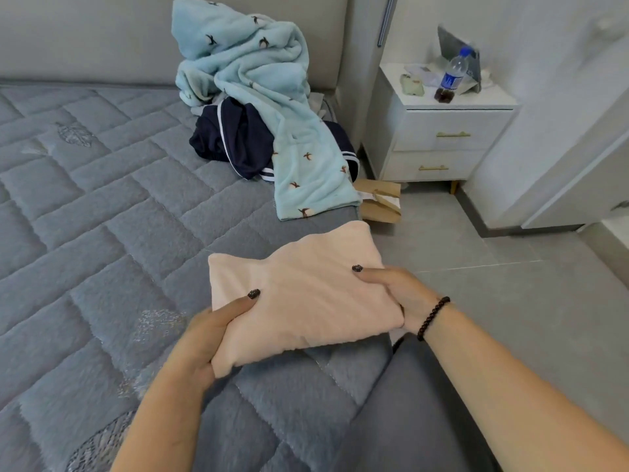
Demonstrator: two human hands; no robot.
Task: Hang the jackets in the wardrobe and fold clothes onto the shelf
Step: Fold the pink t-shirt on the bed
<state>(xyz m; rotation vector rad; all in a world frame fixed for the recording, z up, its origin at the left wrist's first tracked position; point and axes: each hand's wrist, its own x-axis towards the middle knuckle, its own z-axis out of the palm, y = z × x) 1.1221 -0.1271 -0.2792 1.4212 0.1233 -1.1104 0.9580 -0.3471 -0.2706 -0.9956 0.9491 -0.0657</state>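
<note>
A folded pale pink garment (306, 294) is held over the bed's right edge. My left hand (211, 335) grips its near left corner, thumb on top and fingers underneath. My right hand (398, 294) grips its right edge the same way, a dark bead bracelet on the wrist. Farther back on the bed lies a heap of clothes: a light blue fleece garment with small bird prints (258, 83) draped over a dark navy garment with white stripes (235, 137).
The grey quilted bed (85, 216) fills the left and centre. A white nightstand (439, 131) with a plastic bottle (451, 76) stands at the right rear. A brown paper bag (381, 202) lies on the grey tiled floor beside the bed.
</note>
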